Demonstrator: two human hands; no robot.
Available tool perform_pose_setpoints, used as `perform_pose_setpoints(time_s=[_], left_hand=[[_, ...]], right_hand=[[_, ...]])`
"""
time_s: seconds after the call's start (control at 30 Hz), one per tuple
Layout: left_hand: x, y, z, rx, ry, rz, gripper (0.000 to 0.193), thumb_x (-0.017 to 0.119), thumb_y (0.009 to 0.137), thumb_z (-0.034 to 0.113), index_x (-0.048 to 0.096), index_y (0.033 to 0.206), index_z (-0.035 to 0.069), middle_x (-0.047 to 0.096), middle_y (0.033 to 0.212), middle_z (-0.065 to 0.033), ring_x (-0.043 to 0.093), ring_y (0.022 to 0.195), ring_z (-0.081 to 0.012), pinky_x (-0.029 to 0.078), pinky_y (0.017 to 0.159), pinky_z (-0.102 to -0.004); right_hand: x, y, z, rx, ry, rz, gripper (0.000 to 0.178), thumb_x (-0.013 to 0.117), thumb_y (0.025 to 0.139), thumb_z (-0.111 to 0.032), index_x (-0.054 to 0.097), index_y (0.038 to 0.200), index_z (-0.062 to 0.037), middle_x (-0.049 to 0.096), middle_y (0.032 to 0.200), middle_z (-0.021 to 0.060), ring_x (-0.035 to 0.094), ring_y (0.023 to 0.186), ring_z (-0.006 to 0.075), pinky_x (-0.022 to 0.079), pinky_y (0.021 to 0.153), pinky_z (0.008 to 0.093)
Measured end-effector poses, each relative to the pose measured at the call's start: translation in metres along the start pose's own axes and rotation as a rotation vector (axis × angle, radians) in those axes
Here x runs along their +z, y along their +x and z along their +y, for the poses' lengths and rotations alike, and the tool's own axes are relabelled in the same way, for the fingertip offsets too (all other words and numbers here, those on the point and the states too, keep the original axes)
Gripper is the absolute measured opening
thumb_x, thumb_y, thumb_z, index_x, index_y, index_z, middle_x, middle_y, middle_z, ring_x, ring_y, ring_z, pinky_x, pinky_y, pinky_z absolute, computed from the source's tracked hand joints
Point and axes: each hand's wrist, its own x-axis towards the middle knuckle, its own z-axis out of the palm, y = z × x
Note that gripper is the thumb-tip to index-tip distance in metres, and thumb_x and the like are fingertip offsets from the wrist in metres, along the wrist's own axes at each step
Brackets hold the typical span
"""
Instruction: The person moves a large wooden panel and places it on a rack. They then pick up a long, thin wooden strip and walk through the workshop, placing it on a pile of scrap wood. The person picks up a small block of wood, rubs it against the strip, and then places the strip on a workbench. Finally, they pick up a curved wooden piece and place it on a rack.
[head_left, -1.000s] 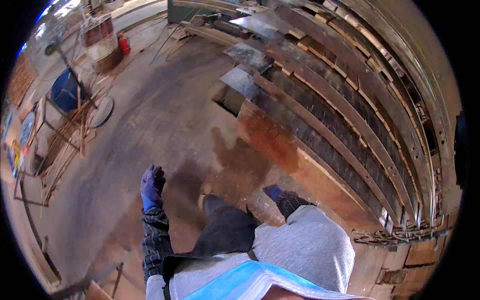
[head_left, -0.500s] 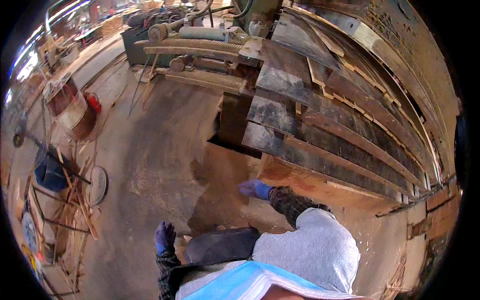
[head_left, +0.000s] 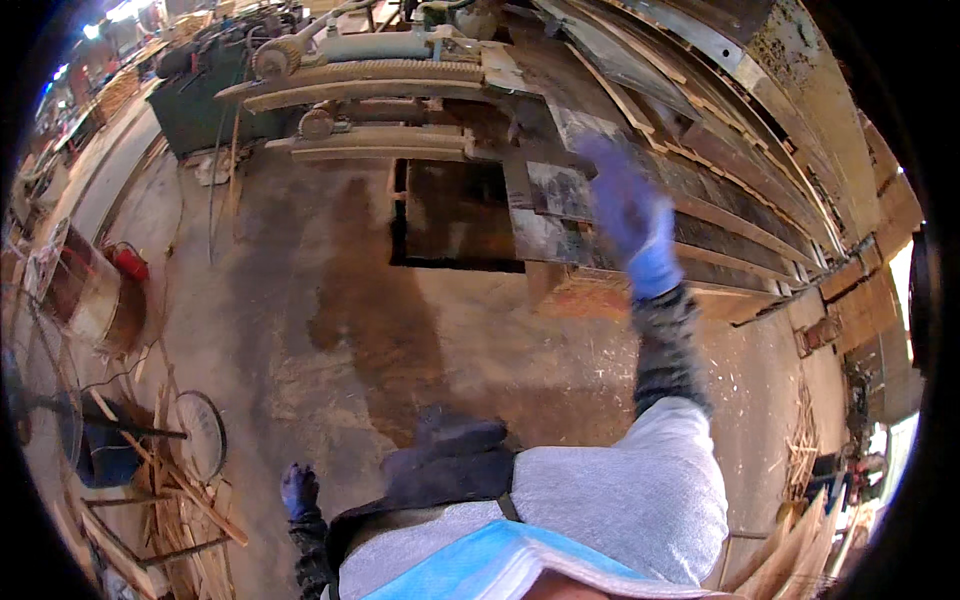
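Observation:
My right hand (head_left: pixel 632 212), in a blue-purple glove, reaches forward over the near end of a bank of long, dark, worn slabs (head_left: pixel 570 190). It is smeared by motion, but the fingers look stretched out and I see nothing in them. Whether it touches a slab I cannot tell. Down at my left side hangs my left hand (head_left: pixel 299 490), gloved the same way, over the floor. Its fingers are loosely bent and apart, with nothing visible in them.
A machine with ridged rollers (head_left: pixel 370 72) stands ahead. Before it lies a dark rectangular floor opening (head_left: pixel 458 215). At left are a rusty drum (head_left: pixel 105 300), a round-topped stool (head_left: pixel 202 437) and loose wood strips (head_left: pixel 165 460). Planks (head_left: pixel 790 545) lean at lower right.
My right hand has swung forward and right, from low beside the slabs to above their near end. My left hand sits slightly lower and further left. The view has turned and shifted.

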Motion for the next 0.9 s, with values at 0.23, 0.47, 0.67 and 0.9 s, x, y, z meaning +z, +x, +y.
perform_pose_setpoints(time_s=[0.23, 0.47, 0.67, 0.9], left_hand=[[0.073, 0.069, 0.071, -0.323, -0.539, 0.133, 0.017, 0.059, 0.084, 0.022, 0.054, 0.097, 0.013, 0.058, 0.083, -0.0033, 0.056, 0.067, -0.0145, 0.042, 0.049, -0.0265], [0.167, 0.096, 0.115, -0.312, -0.356, 0.104, 0.01, 0.059, 0.085, 0.023, 0.055, 0.084, 0.014, 0.055, 0.071, 0.0025, 0.051, 0.057, -0.0063, 0.035, 0.044, -0.0209], [0.199, 0.103, 0.109, -0.311, -0.41, 0.087, 0.019, 0.06, 0.084, 0.022, 0.056, 0.099, 0.012, 0.058, 0.079, 0.0002, 0.052, 0.058, -0.0081, 0.037, 0.046, -0.0193], [0.168, 0.09, 0.067, -0.273, -0.45, 0.046, 0.024, 0.061, 0.082, 0.021, 0.056, 0.104, 0.011, 0.058, 0.076, -0.0004, 0.051, 0.056, -0.009, 0.036, 0.044, -0.0203]], right_hand=[[-0.123, 0.125, -0.163, -0.492, -1.669, 0.094, 0.036, 0.048, 0.092, -0.027, 0.055, 0.12, -0.0061, 0.062, 0.11, 0.0098, 0.057, 0.1, 0.0211, 0.044, 0.086, 0.0319], [-0.216, 0.238, -0.18, -0.133, -2.123, 0.173, 0.045, 0.05, 0.089, -0.038, 0.055, 0.12, -0.0066, 0.057, 0.12, 0.0111, 0.054, 0.107, 0.0263, 0.04, 0.093, 0.034], [-0.223, 0.236, -0.175, 0.132, -2.042, 0.124, 0.057, 0.051, 0.084, -0.052, 0.058, 0.118, -0.0067, 0.055, 0.122, 0.0126, 0.049, 0.115, 0.0241, 0.034, 0.099, 0.0328], [-0.145, 0.156, -0.152, -0.621, -1.372, -0.002, 0.039, 0.043, 0.094, -0.027, 0.054, 0.12, -0.001, 0.057, 0.117, 0.0078, 0.051, 0.107, 0.0162, 0.037, 0.093, 0.0262]])
